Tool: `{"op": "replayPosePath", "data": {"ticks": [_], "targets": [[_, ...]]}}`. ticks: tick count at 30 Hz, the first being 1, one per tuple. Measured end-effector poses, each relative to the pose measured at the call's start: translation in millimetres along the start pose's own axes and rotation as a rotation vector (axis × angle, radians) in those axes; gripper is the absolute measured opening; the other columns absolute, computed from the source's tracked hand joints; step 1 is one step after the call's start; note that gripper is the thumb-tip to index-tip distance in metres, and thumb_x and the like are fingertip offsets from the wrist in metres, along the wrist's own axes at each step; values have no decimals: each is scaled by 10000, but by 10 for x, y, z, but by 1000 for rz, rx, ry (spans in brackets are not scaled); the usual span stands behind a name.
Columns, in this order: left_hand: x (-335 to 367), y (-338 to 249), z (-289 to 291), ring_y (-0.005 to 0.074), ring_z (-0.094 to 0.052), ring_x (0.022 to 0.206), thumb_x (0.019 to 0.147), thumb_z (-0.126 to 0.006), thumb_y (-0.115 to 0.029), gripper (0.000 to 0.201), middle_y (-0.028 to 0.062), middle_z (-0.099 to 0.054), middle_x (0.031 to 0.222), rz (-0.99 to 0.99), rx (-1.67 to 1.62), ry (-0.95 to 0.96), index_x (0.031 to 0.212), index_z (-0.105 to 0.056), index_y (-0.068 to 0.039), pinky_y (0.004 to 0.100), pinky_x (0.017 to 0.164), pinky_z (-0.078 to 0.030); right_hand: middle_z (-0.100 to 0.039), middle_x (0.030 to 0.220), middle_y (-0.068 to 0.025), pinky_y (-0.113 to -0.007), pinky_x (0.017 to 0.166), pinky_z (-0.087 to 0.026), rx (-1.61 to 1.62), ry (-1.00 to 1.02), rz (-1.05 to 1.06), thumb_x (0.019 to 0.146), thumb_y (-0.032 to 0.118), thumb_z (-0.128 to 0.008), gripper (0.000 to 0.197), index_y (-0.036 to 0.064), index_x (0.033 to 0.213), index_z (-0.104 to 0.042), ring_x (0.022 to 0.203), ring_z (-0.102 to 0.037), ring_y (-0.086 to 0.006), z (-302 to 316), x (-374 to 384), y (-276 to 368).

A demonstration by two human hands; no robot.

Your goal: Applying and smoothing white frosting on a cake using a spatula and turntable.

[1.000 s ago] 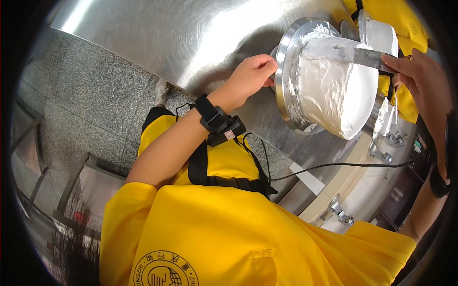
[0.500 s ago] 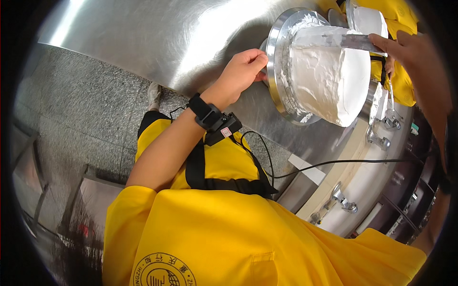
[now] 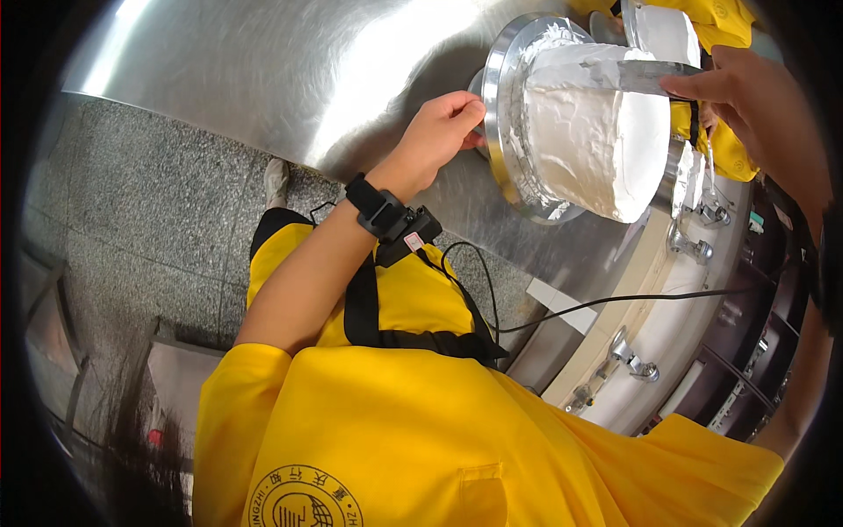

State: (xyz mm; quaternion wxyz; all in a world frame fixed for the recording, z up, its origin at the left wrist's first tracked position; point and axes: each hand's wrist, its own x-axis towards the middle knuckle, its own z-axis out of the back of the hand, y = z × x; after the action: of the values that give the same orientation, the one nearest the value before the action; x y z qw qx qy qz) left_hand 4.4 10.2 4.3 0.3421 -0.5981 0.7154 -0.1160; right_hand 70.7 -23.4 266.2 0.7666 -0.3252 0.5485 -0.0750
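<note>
A round cake block coated in white cream (image 3: 597, 140) stands on a metal cake turntable (image 3: 499, 114). Cream is smeared over the plate around its base. My left hand (image 3: 443, 132) is closed at the turntable's rim, thumb and fingers pinching its edge. In my right hand (image 3: 746, 101) is a metal spatula (image 3: 645, 77), its blade lying flat along the cream on the cake's side. Ridges and uneven patches show in the cream.
The turntable rests on a shiny steel table (image 3: 263, 79). At the upper right another person in yellow (image 3: 733, 149) is beside a second white-coated cake (image 3: 665, 35). Metal taps (image 3: 632, 356) line a sink on the right. A black cable (image 3: 615, 300) runs from my wrist device (image 3: 408, 233).
The whole view has shifted slightly, so the cake and turntable appear a little farther left. The spatula stays against the cake's side; my left hand keeps its place at the rim.
</note>
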Motion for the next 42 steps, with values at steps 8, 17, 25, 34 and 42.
{"op": "replayPosePath", "data": {"ticks": [8,17,25,34,42], "targets": [[28,-2,16,91,-513,679,868,-459,-191,195,12,-546,798,-45,20,13,877,-551,-20,220,659,-441,-578,960,-119,-324,695,-467,33,-19,3,768,83,-532,321,189,1065,-592,772,-596,-243,-540,-249,-329],[209,-144,-52,85,-524,696,860,-478,-198,182,-6,-557,796,-101,42,-53,892,-567,-43,225,665,-441,-578,948,-117,-323,689,-466,85,-42,-6,768,80,-529,319,188,1061,-594,767,-595,-240,-511,-291,-249],[-41,-93,-137,78,-517,791,894,-412,-262,266,0,-555,912,70,141,16,997,-528,-46,259,790,-415,-578,936,-115,-323,685,-465,117,-75,5,767,77,-527,318,187,1058,-596,763,-595,-238,-720,-342,-341],[-112,-51,-84,90,-517,819,880,-444,-247,219,5,-556,926,109,79,19,1010,-512,-85,258,773,-423,-579,923,-112,-322,680,-464,160,-105,21,767,73,-525,317,185,1054,-597,759,-594,-235,-636,-280,-240],[20,-144,-103,110,-526,827,876,-454,-266,257,-2,-554,945,55,43,0,1031,-504,-67,276,784,-424,-579,912,-110,-322,675,-464,197,-119,28,766,70,-523,316,184,1051,-599,755,-593,-233,-843,-328,-335]]}}
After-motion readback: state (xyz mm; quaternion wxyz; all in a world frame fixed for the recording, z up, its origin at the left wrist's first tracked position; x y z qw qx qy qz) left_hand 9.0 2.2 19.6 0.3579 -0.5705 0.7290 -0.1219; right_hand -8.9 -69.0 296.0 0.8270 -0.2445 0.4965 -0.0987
